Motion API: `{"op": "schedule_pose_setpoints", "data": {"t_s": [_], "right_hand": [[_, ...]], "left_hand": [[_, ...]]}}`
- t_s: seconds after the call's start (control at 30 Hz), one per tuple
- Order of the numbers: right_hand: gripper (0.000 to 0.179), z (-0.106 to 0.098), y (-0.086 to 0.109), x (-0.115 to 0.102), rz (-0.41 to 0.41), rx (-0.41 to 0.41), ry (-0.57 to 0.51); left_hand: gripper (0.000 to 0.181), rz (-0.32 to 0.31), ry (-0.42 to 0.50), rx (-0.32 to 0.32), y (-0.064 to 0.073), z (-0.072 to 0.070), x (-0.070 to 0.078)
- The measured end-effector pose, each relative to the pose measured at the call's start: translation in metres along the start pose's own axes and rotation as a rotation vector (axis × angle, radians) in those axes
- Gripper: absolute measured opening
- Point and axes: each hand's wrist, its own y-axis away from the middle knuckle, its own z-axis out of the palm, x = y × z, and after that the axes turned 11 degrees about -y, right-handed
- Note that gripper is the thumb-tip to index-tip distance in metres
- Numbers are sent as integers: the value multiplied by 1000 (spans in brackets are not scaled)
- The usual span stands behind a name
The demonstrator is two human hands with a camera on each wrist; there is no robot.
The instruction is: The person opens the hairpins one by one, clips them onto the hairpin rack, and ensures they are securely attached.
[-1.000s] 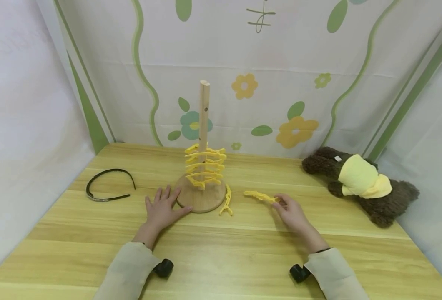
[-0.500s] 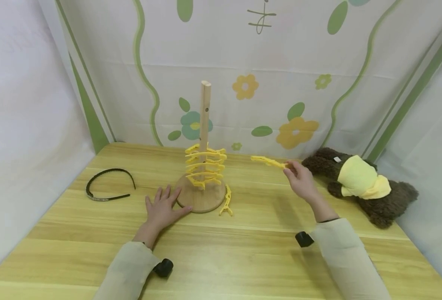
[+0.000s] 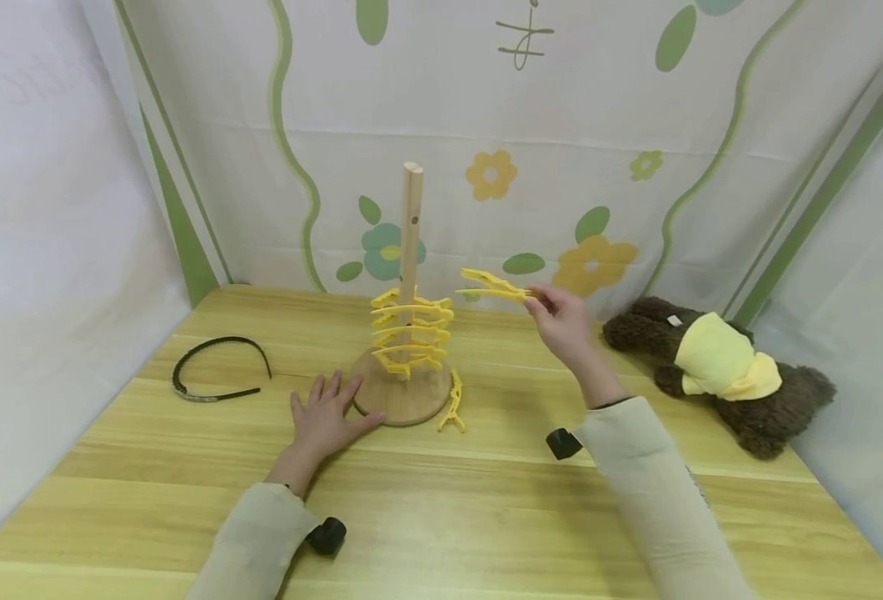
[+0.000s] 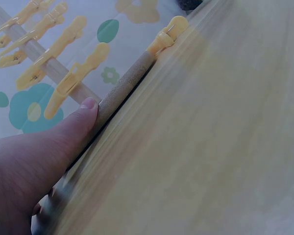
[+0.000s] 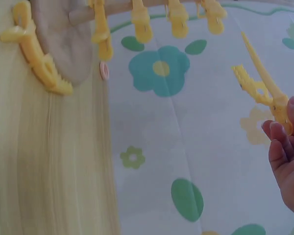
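A wooden post rises from a round wooden base, with several yellow hair clips clamped across its lower part. My right hand is raised to the right of the post and pinches the handle end of another yellow hair clip. That clip's jaws are spread and point left toward the post. My left hand lies with fingers spread at the left of the base, its thumb on the base's edge. One loose hair clip lies on the table against the base's right side.
A black headband lies on the table at the left. On the right is a dark brown plush toy in a yellow top. A white flower-printed cloth hangs behind the table.
My right hand has lifted the hair clip off the table, then carried it up and left toward the post. The clip's jaws have spread apart. My left hand has stayed still.
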Motion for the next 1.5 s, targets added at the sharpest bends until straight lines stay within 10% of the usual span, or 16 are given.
{"op": "schedule_pose_setpoints", "data": {"t_s": [0.67,1.5], "right_hand": [[11,70,-21,-67,-140,-86,-103],[26,71,-26,-64,67,-247,-308]], "left_hand": [[84,-2,-6,7,-1,2,1],[83,4,-5,4,2,0,2]]}}
